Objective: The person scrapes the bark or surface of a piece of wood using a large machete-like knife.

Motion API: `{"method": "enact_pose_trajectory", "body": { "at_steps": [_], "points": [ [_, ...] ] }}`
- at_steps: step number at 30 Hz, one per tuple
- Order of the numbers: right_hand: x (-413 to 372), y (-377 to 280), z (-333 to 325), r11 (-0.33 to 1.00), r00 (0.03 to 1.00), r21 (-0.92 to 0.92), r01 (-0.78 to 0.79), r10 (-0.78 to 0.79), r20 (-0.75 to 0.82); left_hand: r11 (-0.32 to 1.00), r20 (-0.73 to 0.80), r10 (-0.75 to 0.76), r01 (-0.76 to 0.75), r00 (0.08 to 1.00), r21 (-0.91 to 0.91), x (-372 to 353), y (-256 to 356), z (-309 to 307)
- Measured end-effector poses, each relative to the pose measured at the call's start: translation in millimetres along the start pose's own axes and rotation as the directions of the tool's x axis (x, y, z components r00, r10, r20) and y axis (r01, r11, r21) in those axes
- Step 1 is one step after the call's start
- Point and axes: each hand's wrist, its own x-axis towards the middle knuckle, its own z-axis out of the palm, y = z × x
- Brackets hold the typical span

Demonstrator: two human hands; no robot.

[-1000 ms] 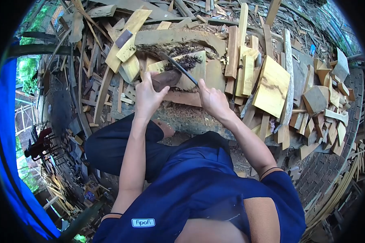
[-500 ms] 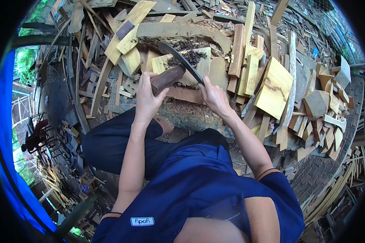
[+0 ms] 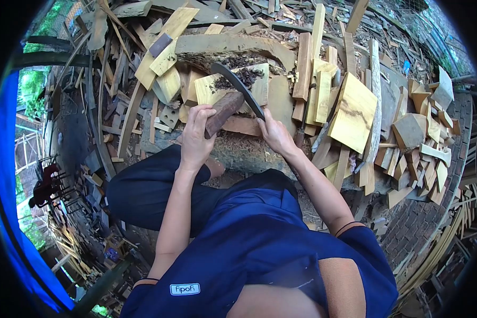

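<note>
My left hand (image 3: 197,139) is closed around the near end of a dark reddish-brown wood block (image 3: 223,113), which slants up to the right. In my right hand (image 3: 276,131) is the handle of a machete (image 3: 239,88) with a dark, curved blade. The blade runs up and to the left, right at the far end of the block. Beneath them lies a pale yellow board (image 3: 205,89), with dark wood shavings (image 3: 242,78) heaped on it.
A thick curved timber (image 3: 233,45) lies behind the board. To the right are a broad yellow plank (image 3: 353,113), upright wooden strips and a pile of offcuts (image 3: 413,130). More boards (image 3: 167,45) lean at the back left, one carrying a small dark block (image 3: 160,45).
My left hand has shifted its hold, turning the block so that another face shows. The machete stays at the block's far end, and the whole view has moved slightly.
</note>
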Motion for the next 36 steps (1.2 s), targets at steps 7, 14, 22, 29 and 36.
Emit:
{"method": "enact_pose_trajectory", "body": {
  "at_steps": [7,14,22,29,36],
  "points": [
    [-1,-9,-10,1.0,1.0,-0.02,0.005,-0.005,0.006,0.998,-0.066,-0.059,0.061,0.996,0.034,12,-5,5],
    [-3,-23,-21,0.997,0.996,-0.057,0.052,-0.056,-0.063,0.967,-0.11,-0.246,0.251,0.963,0.037,38,-17,-7],
    [6,-40,-16,0.962,0.972,-0.179,0.207,-0.223,-0.071,0.926,-0.036,-0.37,0.365,0.929,-0.095,53,-18,2],
    [-4,-84,-36,0.936,0.92,-0.177,0.305,-0.337,-0.2,0.835,0.017,-0.519,0.512,0.854,-0.203,56,-5,-6],
    [18,-21,-18,0.917,0.971,-0.347,0.198,-0.231,-0.055,0.767,0.075,-0.58,0.575,0.811,-0.286,54,-10,-13]
  ]
}}
